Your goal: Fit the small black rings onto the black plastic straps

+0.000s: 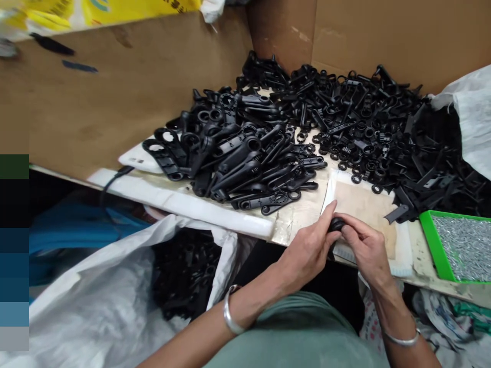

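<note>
Close together at the front edge of the table, my left hand (312, 243) and my right hand (366, 248) both grip a small black plastic part (336, 225). Fingers cover most of it, so its full shape is hidden; a rounded end shows between the fingertips. My left index finger points up along its side. Just behind the hands lies a tan pad (362, 204) on the tabletop. Beyond my left hand is a heap of long black plastic handle-like parts (238, 158) with round ring ends. Small black rings (356, 178) lie scattered past the pad.
A green tray (427, 235) of small silver screws stands at the right. More black parts (345, 107) are piled against cardboard walls (383, 41). An open white sack (115, 286) holding black parts sits below the table at left. A white foam strip (192, 204) lines the edge.
</note>
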Action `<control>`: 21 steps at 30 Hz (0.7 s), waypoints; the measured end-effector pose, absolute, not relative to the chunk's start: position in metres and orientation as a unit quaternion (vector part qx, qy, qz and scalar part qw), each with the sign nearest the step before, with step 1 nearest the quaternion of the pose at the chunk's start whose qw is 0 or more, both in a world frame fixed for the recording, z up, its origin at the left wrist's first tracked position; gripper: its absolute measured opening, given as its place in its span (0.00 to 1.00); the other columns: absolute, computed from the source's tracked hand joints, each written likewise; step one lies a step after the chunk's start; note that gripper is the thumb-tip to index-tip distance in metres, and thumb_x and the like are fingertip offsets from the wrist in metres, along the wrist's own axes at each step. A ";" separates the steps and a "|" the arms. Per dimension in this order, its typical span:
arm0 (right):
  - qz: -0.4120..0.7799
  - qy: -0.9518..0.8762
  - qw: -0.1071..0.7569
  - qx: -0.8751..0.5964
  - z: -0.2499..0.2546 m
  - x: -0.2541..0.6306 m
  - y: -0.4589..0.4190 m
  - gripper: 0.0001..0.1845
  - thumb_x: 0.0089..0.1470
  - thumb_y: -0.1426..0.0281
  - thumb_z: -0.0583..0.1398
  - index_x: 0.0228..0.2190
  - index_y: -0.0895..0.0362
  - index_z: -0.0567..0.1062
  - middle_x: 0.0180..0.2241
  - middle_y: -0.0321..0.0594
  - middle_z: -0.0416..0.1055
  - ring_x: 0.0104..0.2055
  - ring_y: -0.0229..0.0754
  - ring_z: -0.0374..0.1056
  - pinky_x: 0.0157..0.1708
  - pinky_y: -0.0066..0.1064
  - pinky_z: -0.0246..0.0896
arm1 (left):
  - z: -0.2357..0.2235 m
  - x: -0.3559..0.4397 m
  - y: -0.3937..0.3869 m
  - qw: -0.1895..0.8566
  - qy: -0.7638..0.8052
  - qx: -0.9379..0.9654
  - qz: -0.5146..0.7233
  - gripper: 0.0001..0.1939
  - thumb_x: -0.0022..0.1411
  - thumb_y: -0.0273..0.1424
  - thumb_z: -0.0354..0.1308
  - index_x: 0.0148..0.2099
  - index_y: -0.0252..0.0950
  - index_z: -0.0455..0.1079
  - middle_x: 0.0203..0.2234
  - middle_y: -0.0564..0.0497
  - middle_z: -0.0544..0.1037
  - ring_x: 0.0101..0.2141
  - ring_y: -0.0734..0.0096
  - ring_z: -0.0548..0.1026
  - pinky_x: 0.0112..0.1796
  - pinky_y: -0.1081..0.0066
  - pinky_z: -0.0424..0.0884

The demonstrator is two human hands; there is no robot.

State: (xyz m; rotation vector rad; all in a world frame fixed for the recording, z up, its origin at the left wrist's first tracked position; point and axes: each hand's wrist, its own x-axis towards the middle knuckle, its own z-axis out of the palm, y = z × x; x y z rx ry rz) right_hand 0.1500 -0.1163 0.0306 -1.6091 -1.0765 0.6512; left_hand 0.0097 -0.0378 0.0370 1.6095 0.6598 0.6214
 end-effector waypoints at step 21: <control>-0.109 -0.423 -0.034 -0.899 0.041 0.269 -0.140 0.24 0.67 0.56 0.50 0.55 0.54 0.73 0.39 0.51 0.76 0.33 0.56 0.73 0.28 0.41 0.63 | 0.061 -0.028 0.060 -0.016 0.415 0.871 0.263 0.26 0.67 0.22 0.39 0.60 0.39 0.69 0.57 0.38 0.73 0.58 0.51 0.70 0.58 0.45 0.61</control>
